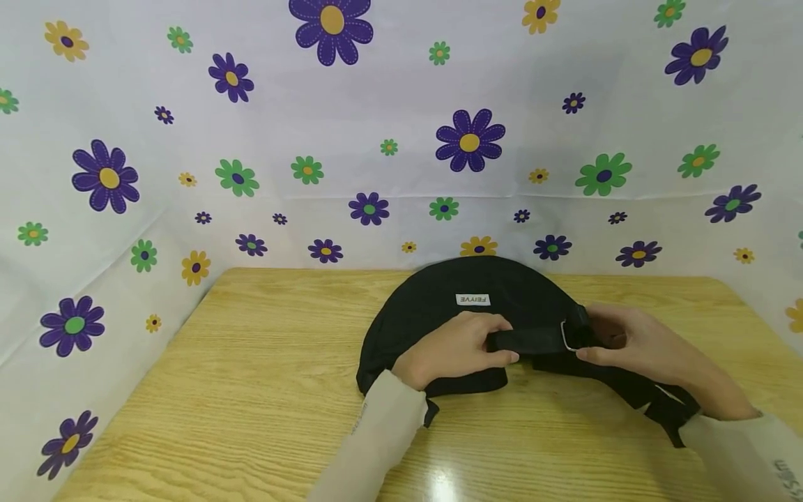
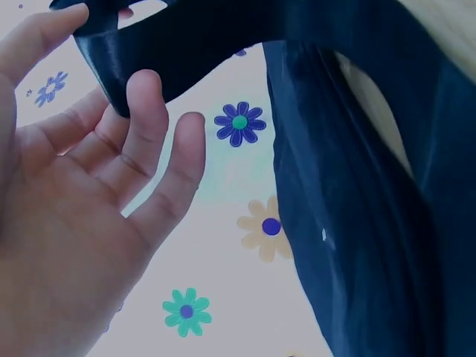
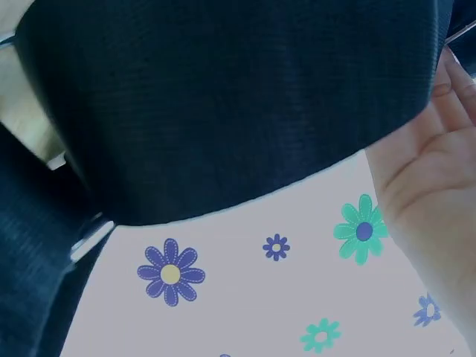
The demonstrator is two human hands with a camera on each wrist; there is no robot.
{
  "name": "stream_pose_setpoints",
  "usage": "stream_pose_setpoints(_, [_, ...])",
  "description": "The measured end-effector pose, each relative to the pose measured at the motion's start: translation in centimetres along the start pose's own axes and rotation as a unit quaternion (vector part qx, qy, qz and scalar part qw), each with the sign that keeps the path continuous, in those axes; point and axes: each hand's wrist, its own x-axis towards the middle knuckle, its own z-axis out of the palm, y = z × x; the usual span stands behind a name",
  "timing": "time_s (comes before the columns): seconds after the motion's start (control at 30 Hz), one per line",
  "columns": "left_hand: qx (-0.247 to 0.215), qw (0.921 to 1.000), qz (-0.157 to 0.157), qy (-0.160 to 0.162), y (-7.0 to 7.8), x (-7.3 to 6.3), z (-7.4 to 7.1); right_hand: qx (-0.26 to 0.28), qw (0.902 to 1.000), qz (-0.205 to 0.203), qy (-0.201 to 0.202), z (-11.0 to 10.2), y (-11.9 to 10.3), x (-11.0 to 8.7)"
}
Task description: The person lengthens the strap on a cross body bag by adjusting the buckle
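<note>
A black half-moon bag lies on the table, its white label reading upside down. In front of it my left hand pinches one end of a short stretch of black strap between thumb and fingers. My right hand grips the strap at the other end, beside a metal ring buckle. In the left wrist view, a strap loop passes between thumb and fingers. The wide strap covers much of the right wrist view and hides the right fingertips.
The wooden table extends left and in front of the bag. A loose strap tail trails beneath the right wrist. Behind the table hangs a white cloth with purple, green and yellow flowers, also along the left side.
</note>
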Motion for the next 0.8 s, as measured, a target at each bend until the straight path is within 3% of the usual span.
stream_pose_setpoints(0.23, [0.066, 0.9976, 0.002, -0.018, 0.0, -1.5, -0.9, 0.003, 0.9995, -0.032, 0.002, 0.2, 1.0, -0.7])
stream_pose_setpoints(0.53, [0.084, 0.9953, -0.038, -0.031, -0.8, -4.0, -2.2, 0.013, 0.9997, -0.016, -0.013, 0.4, 2.9, -1.7])
stream_pose_setpoints(0.63, [0.095, 0.9941, -0.043, -0.029, -0.9, -4.3, -2.3, 0.017, 0.9994, -0.019, -0.021, 0.6, 3.2, -1.9])
stream_pose_setpoints(0.8, [0.14, 0.9861, -0.079, -0.042, -0.5, -4.0, -2.2, 0.004, 0.9993, -0.015, -0.034, 1.1, 2.7, -1.9])
